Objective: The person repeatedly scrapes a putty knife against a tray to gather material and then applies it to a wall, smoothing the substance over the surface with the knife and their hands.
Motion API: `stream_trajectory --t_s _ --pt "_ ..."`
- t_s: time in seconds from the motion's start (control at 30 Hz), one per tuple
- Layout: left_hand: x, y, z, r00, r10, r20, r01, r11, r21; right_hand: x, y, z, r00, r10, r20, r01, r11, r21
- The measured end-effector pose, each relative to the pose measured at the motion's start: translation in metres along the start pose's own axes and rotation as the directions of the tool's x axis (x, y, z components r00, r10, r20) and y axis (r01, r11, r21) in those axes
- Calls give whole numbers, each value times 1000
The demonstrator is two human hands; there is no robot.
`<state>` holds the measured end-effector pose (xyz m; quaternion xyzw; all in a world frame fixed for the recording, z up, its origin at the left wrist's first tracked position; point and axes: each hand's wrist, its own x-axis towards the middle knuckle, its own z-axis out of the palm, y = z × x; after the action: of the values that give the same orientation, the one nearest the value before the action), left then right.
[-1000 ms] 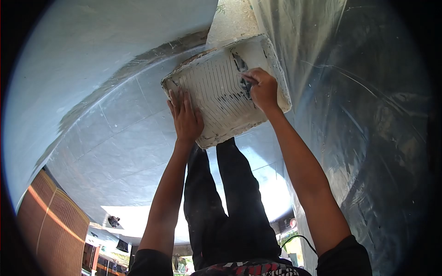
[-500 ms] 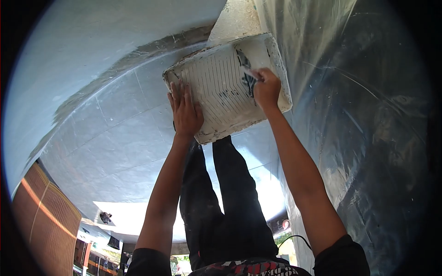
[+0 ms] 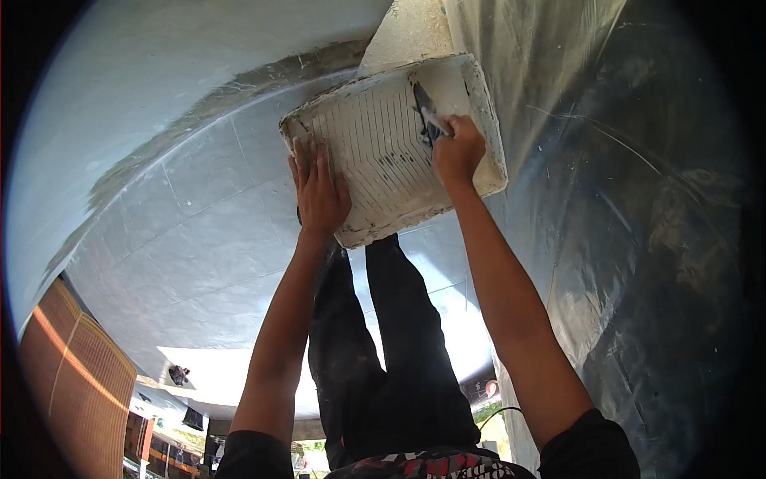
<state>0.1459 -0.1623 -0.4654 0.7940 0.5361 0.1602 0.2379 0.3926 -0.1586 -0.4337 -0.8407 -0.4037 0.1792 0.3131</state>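
Observation:
A paint tray [image 3: 363, 132] with a ribbed slope and crusted, whitish-coated rims lies tilted in view ahead of my legs. My left hand [image 3: 321, 191] rests on its left end, fingers stretched flat over the inner surface and thumb apart. Over the deeper right part, my right hand [image 3: 460, 153] is wrapped round the pale handle of a scraper [image 3: 426, 104]. The scraper's dark blade meets the tray where the ribs end. Part of its handle is hidden by my fingers. Dark specks show among the ribs near the tray's middle.
Clear plastic sheeting [image 3: 606, 263] hangs along the right side. A pale wall [image 3: 199, 64] curves across the upper left, above a grey tiled floor [image 3: 215, 215]. A woven brown blind [image 3: 84, 351] is at lower left. A small dark object [image 3: 179, 374] lies on the floor.
My right hand has shifted slightly up and left with the scraper, whose blade now sits at a different angle. My left hand stays on the tray's left end.

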Motion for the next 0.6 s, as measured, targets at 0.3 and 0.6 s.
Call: stream_trajectory --t_s 0.3,0.6 --pt "-1 -1 -3 1000 28 5 -28 1000 -4 -37 7 32 975 -178 -130 122 929 -351" --pt "0 -1 -3 999 36 -20 -37 998 -49 24 13 24 983 -174 -60 149 943 -296"
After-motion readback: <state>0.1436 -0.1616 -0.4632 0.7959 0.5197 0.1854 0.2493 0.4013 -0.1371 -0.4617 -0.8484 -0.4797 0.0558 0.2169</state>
